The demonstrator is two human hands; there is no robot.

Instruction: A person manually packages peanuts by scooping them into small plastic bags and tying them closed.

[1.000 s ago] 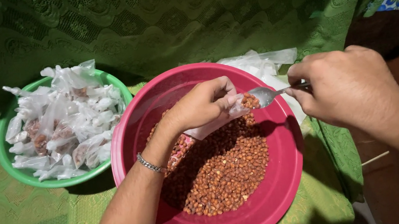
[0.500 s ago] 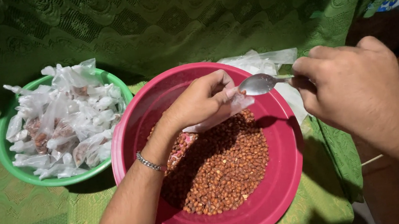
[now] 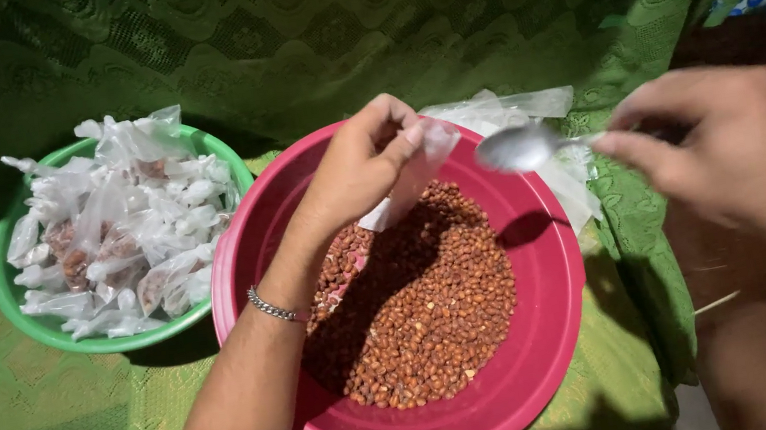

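The right hand (image 3: 746,140) has lifted the spoon (image 3: 519,146), gripped by its handle, from the nuts (image 3: 428,309) up beside the small clear bag (image 3: 413,175) pinched in the left hand (image 3: 361,168) over the pink bowl (image 3: 547,362), so filling looks close.

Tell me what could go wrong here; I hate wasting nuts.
1. The spoon in the right hand hangs beside the small bag, not over its mouth, so nuts may miss it, though most would land in the red bowl.
2. The left hand pinches the limp bag only at the top; it could slip or fold shut.
3. The green bowl is heaped with filled bags, so one could slide off.
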